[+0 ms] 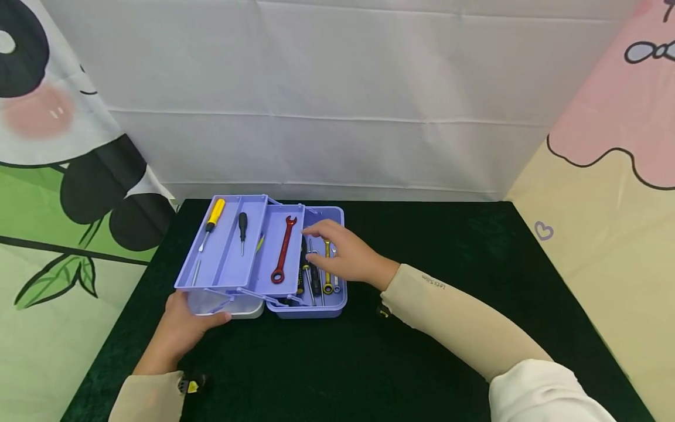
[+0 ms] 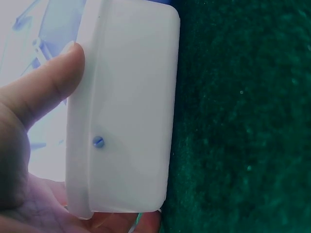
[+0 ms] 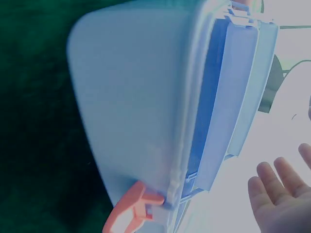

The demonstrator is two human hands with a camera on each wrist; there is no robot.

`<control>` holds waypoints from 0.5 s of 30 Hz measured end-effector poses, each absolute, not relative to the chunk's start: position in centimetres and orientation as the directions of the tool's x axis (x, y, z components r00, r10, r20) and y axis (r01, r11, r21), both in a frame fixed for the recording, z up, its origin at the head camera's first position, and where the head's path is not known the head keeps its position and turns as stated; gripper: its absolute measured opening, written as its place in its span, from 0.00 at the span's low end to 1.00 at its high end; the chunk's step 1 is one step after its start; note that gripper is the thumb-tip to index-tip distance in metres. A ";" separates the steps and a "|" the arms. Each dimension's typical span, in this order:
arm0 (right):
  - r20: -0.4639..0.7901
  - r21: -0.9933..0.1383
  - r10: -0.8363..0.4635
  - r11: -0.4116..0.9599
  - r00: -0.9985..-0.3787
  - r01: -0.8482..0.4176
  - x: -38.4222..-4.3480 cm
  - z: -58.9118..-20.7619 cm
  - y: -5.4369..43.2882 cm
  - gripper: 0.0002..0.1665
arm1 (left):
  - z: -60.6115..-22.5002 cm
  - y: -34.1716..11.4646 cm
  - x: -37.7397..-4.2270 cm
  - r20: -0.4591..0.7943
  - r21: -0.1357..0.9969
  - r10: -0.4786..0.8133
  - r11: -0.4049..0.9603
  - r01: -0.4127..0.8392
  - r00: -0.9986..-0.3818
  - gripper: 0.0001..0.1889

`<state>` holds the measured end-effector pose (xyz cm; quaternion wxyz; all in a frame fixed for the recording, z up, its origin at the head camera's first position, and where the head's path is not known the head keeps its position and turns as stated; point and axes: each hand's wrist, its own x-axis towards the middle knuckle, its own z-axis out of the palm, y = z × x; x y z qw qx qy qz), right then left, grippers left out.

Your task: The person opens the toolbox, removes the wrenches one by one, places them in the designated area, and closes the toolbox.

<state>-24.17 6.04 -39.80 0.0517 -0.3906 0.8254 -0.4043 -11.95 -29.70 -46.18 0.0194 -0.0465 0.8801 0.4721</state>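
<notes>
A purple toolbox (image 1: 307,314) stands unfolded, its two trays stepped out to the left. My left hand (image 1: 179,331) grips the pale lid (image 2: 133,107) at its left end, thumb over the rim and fingers round the far corner. Above the box's deep bottom section is my right hand (image 1: 348,255), fingers spread apart from the thumb and nothing between them. A gold wrench (image 1: 328,266) and several screwdrivers lie beneath it, partly hidden. The nearer tray carries a red wrench (image 1: 283,252); the outer tray holds a yellow screwdriver (image 1: 218,210) and a small black screwdriver (image 1: 242,223).
Dark green cloth (image 1: 422,363) covers the table under the box. An orange-red latch (image 3: 127,208) sits on the box's end wall. Behind the table hangs a white sheet (image 1: 337,146), with printed cartoon cloth at both sides.
</notes>
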 end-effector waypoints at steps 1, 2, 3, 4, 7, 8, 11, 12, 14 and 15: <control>0.228 -0.708 -0.688 0.369 -0.690 -0.602 -24.3 -39.8 5.7 0.29 | -46.2 -29.7 -11.9 -0.087 0.827 -0.070 0.552 -0.111 -0.994 0.64; 0.222 -0.705 -0.688 0.376 -0.691 -0.601 -24.4 -39.7 5.4 0.29 | -46.2 -29.6 -11.8 -0.097 0.824 -0.075 0.553 -0.122 -0.992 0.64; 0.217 -0.701 -0.689 0.383 -0.692 -0.601 -24.4 -39.7 5.1 0.29 | -46.2 -29.5 -11.7 -0.106 0.822 -0.081 0.553 -0.133 -0.991 0.65; 0.209 -0.696 -0.691 0.392 -0.692 -0.601 -24.5 -39.7 4.8 0.30 | -46.2 -29.4 -11.7 -0.114 0.820 -0.085 0.555 -0.142 -0.990 0.65; 0.206 -0.662 -0.706 0.410 -0.677 -0.628 -24.7 -39.5 3.9 0.29 | -46.0 -29.3 -11.6 -0.121 0.819 -0.089 0.554 -0.150 -0.989 0.66; 0.205 -0.643 -0.714 0.417 -0.669 -0.642 -24.8 -39.4 3.7 0.29 | -45.9 -29.3 -11.6 -0.120 0.819 -0.088 0.554 -0.148 -0.989 0.65; 0.203 -0.584 -0.734 0.441 -0.648 -0.682 -25.0 -39.2 2.9 0.28 | -45.8 -29.3 -11.7 -0.119 0.818 -0.086 0.556 -0.146 -0.989 0.65; 0.200 -0.565 -0.739 0.449 -0.643 -0.692 -25.1 -39.1 2.7 0.28 | -45.7 -29.4 -11.7 -0.122 0.815 -0.087 0.559 -0.150 -0.989 0.65; 0.192 -0.544 -0.741 0.465 -0.643 -0.698 -25.2 -39.0 2.2 0.27 | -45.7 -29.4 -11.7 -0.131 0.811 -0.091 0.563 -0.159 -0.987 0.65; 0.190 -0.534 -0.742 0.472 -0.643 -0.702 -25.3 -38.9 1.9 0.27 | -45.7 -29.5 -11.7 -0.134 0.808 -0.093 0.566 -0.163 -0.987 0.65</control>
